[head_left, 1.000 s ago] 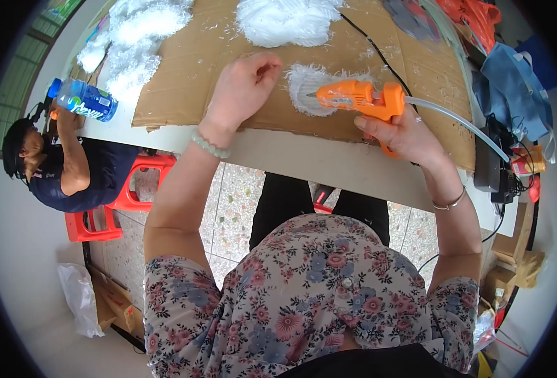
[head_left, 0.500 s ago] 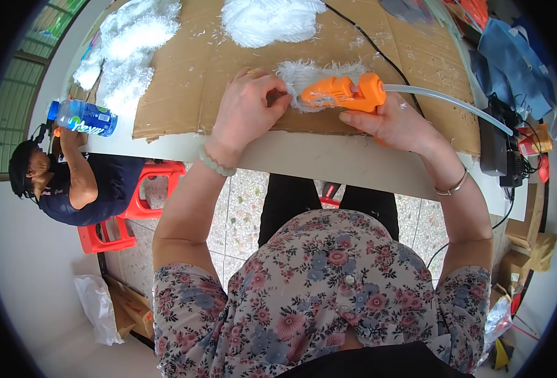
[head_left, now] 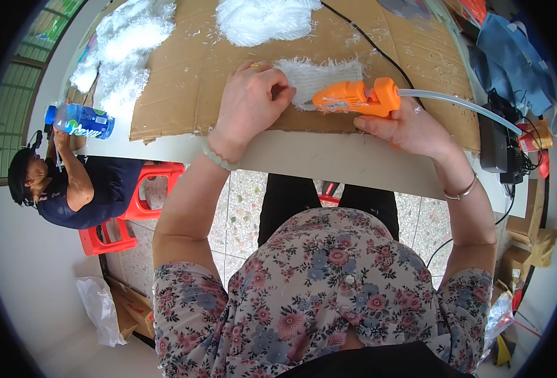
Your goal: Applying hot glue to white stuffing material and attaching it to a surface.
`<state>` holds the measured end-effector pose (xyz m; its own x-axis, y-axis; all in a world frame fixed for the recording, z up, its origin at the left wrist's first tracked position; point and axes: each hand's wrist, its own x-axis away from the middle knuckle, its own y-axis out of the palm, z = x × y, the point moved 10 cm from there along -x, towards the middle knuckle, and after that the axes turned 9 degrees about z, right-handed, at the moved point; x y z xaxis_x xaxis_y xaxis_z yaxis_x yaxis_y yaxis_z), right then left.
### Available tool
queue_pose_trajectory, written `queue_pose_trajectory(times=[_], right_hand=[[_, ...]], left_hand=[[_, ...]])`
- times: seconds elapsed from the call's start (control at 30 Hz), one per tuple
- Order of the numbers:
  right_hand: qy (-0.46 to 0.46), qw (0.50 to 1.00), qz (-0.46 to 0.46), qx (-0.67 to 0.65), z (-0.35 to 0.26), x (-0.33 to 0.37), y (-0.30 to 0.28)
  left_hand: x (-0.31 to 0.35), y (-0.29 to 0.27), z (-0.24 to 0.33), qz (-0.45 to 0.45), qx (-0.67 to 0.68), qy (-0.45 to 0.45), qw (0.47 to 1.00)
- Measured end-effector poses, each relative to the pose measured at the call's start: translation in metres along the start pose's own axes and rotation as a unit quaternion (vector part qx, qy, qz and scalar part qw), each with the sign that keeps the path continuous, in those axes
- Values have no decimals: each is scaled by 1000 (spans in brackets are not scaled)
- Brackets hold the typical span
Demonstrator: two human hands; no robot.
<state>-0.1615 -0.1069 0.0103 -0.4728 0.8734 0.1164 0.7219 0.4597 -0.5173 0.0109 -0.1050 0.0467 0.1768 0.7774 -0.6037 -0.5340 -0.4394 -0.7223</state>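
An orange hot glue gun (head_left: 348,97) is gripped in my right hand (head_left: 414,126), its nozzle pointing left at the lower edge of a small white shaggy fabric piece (head_left: 319,72). A long translucent glue stick (head_left: 458,104) runs out of the gun's back end toward the right. My left hand (head_left: 250,104) is closed, thumb and forefinger pinched at the left edge of that fabric piece; the fingertips partly hide what they grip. Both hands are above a cardboard sheet (head_left: 196,94) near the table's front edge.
White fluffy piles lie at the far left (head_left: 127,47) and far middle (head_left: 266,19). A black cord (head_left: 370,41) crosses the cardboard. Power adapters (head_left: 496,142) and blue fabric (head_left: 515,63) crowd the right side. At left, another person's hand holds a blue-labelled bottle (head_left: 86,121).
My right hand has shifted the glue gun slightly right and down, away from my left fingers. More of the white fabric piece shows. The other person's bottle has tilted slightly.
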Motion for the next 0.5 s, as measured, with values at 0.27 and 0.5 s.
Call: queue_pose_trajectory(times=[0.27, 0.5], right_hand=[[34, 997, 41, -52, 12, 7, -22], [47, 997, 60, -33, 24, 6, -29]], left_hand=[[1, -35, 3, 117, -16, 16, 993], [15, -22, 36, 40, -19, 97, 994]])
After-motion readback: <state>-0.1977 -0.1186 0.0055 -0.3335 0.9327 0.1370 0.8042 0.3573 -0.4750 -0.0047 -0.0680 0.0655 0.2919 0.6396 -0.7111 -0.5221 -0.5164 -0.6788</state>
